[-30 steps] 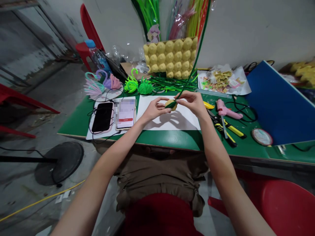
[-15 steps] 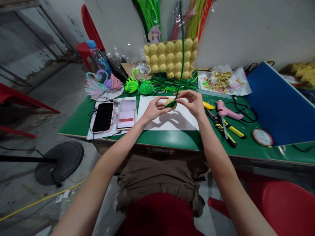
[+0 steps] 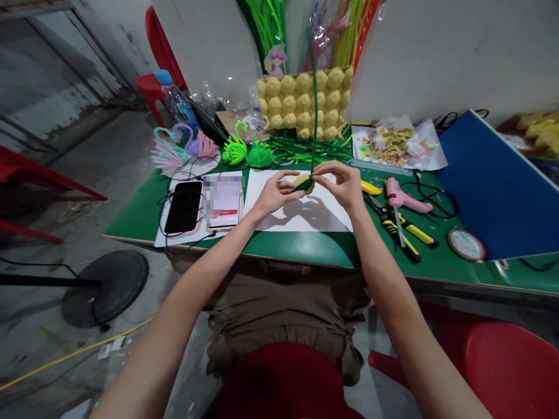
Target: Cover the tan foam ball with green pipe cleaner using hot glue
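Above a white paper sheet (image 3: 305, 221), my left hand (image 3: 276, 195) grips a small round yellow piece (image 3: 301, 181) by its left side, thumb below and fingers behind. The piece looks like egg-carton pulp, and a dark green strip crosses its front. From it a long green pipe cleaner (image 3: 315, 110) rises almost straight up. My right hand (image 3: 340, 179) pinches the pipe cleaner near its lower part, at the right edge of the yellow piece. Both hands are closed, and their shadows fall on the paper.
A yellow egg tray (image 3: 303, 99) leans at the back, with green pipe cleaners (image 3: 301, 150) before it. Two phones (image 3: 183, 208) lie left. On the right are pliers (image 3: 386, 218), a pink glue gun (image 3: 406, 198), a tape roll (image 3: 466, 244) and a blue board (image 3: 502, 192).
The upper end of the pipe cleaner has swung a little to the left and now stands more upright. Both hands keep nearly the same place and grip.
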`<state>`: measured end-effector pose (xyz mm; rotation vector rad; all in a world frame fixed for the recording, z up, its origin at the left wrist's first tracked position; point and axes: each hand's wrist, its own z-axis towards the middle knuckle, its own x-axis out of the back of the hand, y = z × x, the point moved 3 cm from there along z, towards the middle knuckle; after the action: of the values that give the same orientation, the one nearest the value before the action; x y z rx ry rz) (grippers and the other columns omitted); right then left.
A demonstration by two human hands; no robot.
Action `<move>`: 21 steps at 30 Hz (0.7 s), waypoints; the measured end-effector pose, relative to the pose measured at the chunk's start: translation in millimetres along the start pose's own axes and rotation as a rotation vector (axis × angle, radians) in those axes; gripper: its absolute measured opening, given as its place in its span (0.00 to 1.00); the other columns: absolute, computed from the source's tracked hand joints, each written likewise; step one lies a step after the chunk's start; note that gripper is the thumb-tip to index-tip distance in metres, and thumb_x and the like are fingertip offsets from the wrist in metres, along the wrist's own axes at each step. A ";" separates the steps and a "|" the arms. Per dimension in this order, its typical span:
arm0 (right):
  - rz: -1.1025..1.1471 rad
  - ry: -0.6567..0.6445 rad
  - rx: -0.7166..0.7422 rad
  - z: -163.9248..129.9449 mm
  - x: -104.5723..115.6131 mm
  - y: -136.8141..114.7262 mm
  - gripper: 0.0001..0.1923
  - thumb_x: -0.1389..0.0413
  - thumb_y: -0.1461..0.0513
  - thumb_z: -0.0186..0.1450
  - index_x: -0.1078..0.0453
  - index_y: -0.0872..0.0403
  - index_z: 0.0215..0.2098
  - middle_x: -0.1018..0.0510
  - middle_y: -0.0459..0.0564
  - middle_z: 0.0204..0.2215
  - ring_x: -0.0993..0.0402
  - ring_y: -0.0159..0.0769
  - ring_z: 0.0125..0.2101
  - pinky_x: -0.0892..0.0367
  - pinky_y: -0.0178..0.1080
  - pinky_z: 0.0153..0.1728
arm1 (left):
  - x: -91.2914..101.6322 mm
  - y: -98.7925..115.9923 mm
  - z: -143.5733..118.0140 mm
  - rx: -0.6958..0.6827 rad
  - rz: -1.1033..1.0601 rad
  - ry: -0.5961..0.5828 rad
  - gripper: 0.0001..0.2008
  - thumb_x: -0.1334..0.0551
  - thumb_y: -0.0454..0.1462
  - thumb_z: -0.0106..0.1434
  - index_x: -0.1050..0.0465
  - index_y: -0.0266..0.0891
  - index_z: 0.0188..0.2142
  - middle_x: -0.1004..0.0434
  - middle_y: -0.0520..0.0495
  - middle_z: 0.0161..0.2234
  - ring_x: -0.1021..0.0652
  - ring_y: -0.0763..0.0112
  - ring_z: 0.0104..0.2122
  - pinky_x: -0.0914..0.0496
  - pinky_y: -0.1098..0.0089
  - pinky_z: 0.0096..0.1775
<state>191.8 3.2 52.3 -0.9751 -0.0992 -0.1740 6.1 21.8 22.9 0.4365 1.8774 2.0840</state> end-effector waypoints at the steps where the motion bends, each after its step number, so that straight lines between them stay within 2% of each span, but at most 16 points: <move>1: -0.009 0.000 0.003 -0.1 0.0 0.1 0.19 0.30 0.44 0.54 0.21 0.48 0.27 0.17 0.50 0.32 0.20 0.42 0.38 0.24 0.47 0.45 | 0.1 0.1 0.0 -0.002 0.004 0.003 0.35 0.23 0.45 0.45 0.29 0.37 0.51 0.15 0.44 0.34 0.14 0.61 0.37 0.23 0.63 0.45; 10: -0.042 0.036 0.075 -0.7 -0.7 1.2 0.18 0.31 0.44 0.57 0.21 0.48 0.27 0.16 0.50 0.31 0.19 0.42 0.37 0.24 0.47 0.42 | 0.6 -2.0 1.3 -0.003 -0.002 0.012 0.35 0.23 0.46 0.45 0.30 0.37 0.51 0.15 0.43 0.36 0.15 0.62 0.37 0.23 0.64 0.44; 14: -0.093 0.035 0.141 -1.5 -1.3 2.5 0.19 0.34 0.43 0.60 0.21 0.49 0.28 0.15 0.50 0.32 0.19 0.42 0.37 0.23 0.47 0.42 | 0.7 -1.0 1.0 0.004 0.004 0.022 0.35 0.23 0.44 0.44 0.30 0.37 0.50 0.16 0.47 0.33 0.16 0.65 0.35 0.24 0.66 0.42; 21: -0.145 -0.016 0.235 -3.7 -1.5 4.5 0.13 0.35 0.49 0.64 0.20 0.47 0.31 0.15 0.50 0.34 0.19 0.40 0.37 0.23 0.46 0.41 | 0.8 -1.9 1.4 0.003 0.018 0.041 0.34 0.24 0.43 0.44 0.30 0.36 0.49 0.21 0.53 0.26 0.20 0.72 0.28 0.29 0.73 0.34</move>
<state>191.2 2.7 46.3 -0.7348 -0.2007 -0.2811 6.0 23.5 21.2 0.4155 1.9068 2.1177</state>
